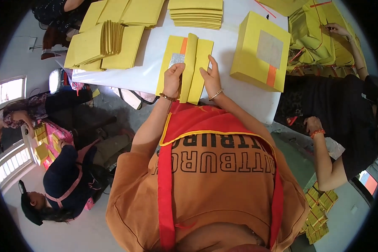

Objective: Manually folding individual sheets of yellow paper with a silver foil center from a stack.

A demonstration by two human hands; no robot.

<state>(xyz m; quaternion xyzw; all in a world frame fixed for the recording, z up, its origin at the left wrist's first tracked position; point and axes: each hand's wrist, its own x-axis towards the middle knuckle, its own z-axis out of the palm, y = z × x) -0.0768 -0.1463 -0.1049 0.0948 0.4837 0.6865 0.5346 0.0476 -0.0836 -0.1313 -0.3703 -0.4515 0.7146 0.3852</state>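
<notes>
At the table's near edge lies a yellow paper packet (202, 71) with an upright folded flap, an orange strip and a silver-grey patch. My left hand (172, 80) is closed on the packet's left part beside the flap, thumb on top. My right hand (211, 79) rests at its right edge, thumb and forefinger apart; its other fingers are mostly hidden. Beyond the packet is a stack of folded yellow papers (195, 14). To its right stands a thick yellow block-shaped stack (243, 50) with a grey patch and an orange strip.
More yellow paper stacks (122, 46) cover the white table's (151, 63) far left. At right, a co-worker's hand (338, 30) touches a heap of yellow bundles (308, 35). Another person's arm (321, 147) is near my right side. People sit at left; yellow bundles (319, 214) lie lower right.
</notes>
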